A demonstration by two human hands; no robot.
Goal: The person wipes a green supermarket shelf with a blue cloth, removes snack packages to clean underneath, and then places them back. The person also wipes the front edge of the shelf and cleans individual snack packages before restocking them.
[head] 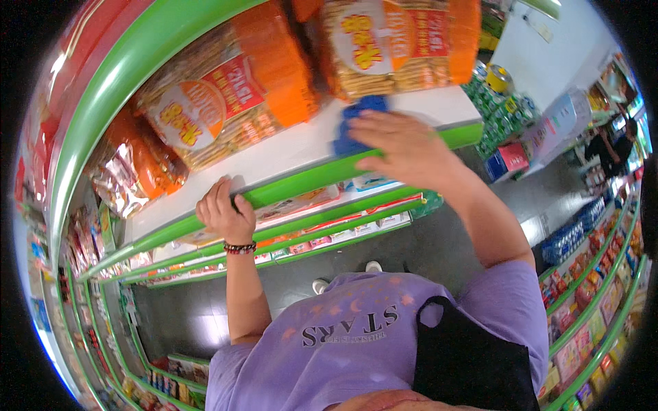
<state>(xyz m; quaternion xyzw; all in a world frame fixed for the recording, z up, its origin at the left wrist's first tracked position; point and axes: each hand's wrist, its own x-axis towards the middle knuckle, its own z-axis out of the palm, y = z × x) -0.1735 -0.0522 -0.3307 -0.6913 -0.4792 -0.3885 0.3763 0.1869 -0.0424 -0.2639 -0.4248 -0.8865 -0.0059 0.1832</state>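
Note:
My right hand (396, 146) lies with fingers spread on a blue cloth (357, 120), pressed on the white shelf board (313, 134) near its green front edge. Motion blurs the cloth and fingers. My left hand (225, 208) grips the green shelf edge (303, 182) further left, a beaded bracelet on its wrist. Just behind the cloth stands an orange-ended clear bag of stick snacks (393, 46). A similar snack bag (216, 97) leans to its left, and a shiny orange snack package (136, 164) lies beyond my left hand.
Lower shelves (334, 234) hold packaged goods below the board. Green bottles (506, 115) and a pink and blue box (509, 160) stand past the right end. Another stocked shelf (591, 303) runs along the right. A person (611, 149) is in the far right background.

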